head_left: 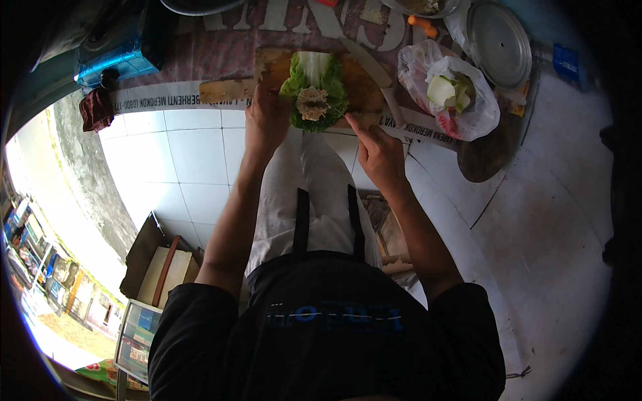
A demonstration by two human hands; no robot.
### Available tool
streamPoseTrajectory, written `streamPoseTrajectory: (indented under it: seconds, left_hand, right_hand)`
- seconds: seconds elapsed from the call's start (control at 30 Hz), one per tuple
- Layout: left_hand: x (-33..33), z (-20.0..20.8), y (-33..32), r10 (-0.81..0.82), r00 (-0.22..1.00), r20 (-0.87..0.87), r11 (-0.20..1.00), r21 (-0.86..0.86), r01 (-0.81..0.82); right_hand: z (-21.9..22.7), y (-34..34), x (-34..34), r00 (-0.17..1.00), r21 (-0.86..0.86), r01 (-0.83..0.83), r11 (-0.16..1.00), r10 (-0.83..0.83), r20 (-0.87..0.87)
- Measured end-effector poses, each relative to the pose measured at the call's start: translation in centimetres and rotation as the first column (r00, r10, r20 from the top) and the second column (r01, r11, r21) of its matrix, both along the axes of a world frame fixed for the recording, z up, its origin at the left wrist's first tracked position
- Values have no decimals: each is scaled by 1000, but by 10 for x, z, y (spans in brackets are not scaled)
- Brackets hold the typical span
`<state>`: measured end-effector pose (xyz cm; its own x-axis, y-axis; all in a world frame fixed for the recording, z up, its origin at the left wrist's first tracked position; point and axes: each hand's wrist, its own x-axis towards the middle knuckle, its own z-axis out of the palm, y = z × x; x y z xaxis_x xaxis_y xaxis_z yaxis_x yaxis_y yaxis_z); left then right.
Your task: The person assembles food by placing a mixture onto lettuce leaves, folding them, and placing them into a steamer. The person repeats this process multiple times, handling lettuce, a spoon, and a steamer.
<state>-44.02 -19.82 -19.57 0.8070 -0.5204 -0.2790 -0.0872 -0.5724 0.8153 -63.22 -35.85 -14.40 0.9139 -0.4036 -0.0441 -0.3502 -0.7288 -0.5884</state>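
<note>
A green leaf point(311, 65) with a pale rib, like napa cabbage, lies spread on a wooden cutting board point(364, 97). Near its close end sits a mound of light-brown filling point(312, 104). My left hand point(265, 117) is closed at the leaf's left edge, its fingertips partly hidden. From the right, my right hand point(381, 150) reaches in with the index finger stretched to the leaf's near right edge; the other fingers are curled. Right of the leaf rests a knife point(368, 63), its broad blade across the board.
A clear plastic bag point(478, 110) of pale green vegetable pieces stands to the right. Behind it are a round metal lid point(498, 43) and orange carrot-like pieces point(422, 25). A blue metal box, perhaps a stove point(120, 63), is at the left. White floor tiles point(197, 147) show below.
</note>
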Motion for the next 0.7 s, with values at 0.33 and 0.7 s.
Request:
streamPoseTrajectory:
  seconds: [0.33,0.7]
  left_hand:
    - [-16,1,2,178,962,-206,976,-91,-200]
    - [-23,-18,11,164,958,-235,977,-97,-192]
  right_hand:
    - [-2,-22,17,990,5,-54,999,53,130]
    - [-6,-32,19,993,61,-41,997,34,115]
